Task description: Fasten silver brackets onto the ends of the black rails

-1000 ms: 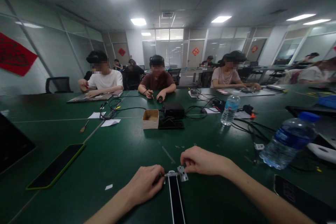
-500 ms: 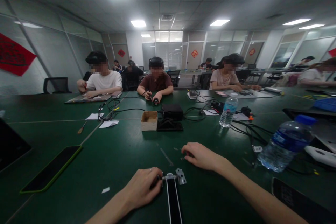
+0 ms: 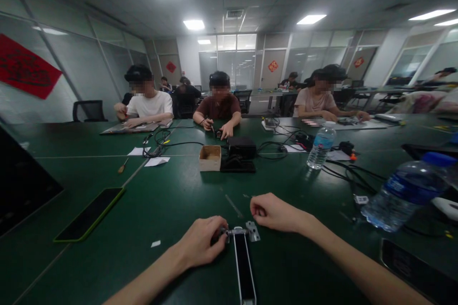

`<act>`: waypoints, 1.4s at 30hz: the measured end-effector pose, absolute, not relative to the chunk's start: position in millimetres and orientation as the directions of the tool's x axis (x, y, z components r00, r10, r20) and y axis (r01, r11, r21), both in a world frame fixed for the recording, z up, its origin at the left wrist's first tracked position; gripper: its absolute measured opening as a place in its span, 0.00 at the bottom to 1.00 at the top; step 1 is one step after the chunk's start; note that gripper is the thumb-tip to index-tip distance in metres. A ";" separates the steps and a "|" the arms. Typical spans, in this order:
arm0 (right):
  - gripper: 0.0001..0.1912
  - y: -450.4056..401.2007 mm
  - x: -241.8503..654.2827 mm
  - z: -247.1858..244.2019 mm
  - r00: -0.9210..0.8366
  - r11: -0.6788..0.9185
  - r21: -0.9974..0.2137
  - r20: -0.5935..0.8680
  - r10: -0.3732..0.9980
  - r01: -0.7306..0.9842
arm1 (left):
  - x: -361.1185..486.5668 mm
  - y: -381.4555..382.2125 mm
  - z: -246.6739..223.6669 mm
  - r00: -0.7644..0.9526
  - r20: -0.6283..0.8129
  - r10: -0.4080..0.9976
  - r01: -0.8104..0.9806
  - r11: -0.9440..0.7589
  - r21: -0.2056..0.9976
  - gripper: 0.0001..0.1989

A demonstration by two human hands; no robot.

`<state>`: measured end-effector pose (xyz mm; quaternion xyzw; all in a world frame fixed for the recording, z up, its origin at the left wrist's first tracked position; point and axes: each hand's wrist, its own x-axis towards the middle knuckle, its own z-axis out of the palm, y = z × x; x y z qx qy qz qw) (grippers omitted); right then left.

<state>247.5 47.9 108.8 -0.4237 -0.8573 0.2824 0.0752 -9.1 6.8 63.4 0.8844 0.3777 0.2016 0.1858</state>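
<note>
A long black bar with silver edges (image 3: 245,269) lies on the green table, pointing away from me. Across its far end sits a metal bracket (image 3: 253,231) with holes, on the right side. My left hand (image 3: 203,242) is closed around the left end of the metal fitting at the bar's top; its fingers hide that part. My right hand (image 3: 274,212) is just beyond the bracket and apart from it, fingertips curled together in a pinch. Whatever lies between those fingertips is too small or hidden to make out.
Ahead stand an open cardboard box (image 3: 210,158) and a black device (image 3: 241,147). Water bottles (image 3: 404,195) and cables are on the right, with a dark phone (image 3: 415,267) nearer. A green-edged phone (image 3: 89,214) lies left. Several people sit across the table.
My view has shifted, so things sit slightly differently. My right hand's fingers have curled together; the small ring-like piece beside them is no longer visible. My left hand stays on the fitting.
</note>
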 end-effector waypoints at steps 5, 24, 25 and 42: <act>0.04 28.1 213.2 105.5 -0.646 0.535 -0.644 0.082 0.759 0.547 | -10.9 9.4 66.1 0.616 0.212 0.759 0.576 -0.617 0.535 0.08; 0.06 27.0 210.5 108.1 -0.660 0.669 -0.521 0.241 0.711 0.530 | -16.8 12.2 69.1 0.593 0.328 0.736 0.530 -0.663 0.529 0.10; 0.06 28.5 216.0 112.1 -0.650 0.652 -0.512 0.217 0.728 0.559 | -16.6 11.9 69.4 0.595 0.323 0.736 0.539 -0.664 0.518 0.09; 0.05 33.2 241.3 110.0 -0.690 0.523 -0.499 -0.239 0.683 0.691 | -8.3 9.2 70.0 0.654 0.217 0.725 0.601 -0.672 0.434 0.07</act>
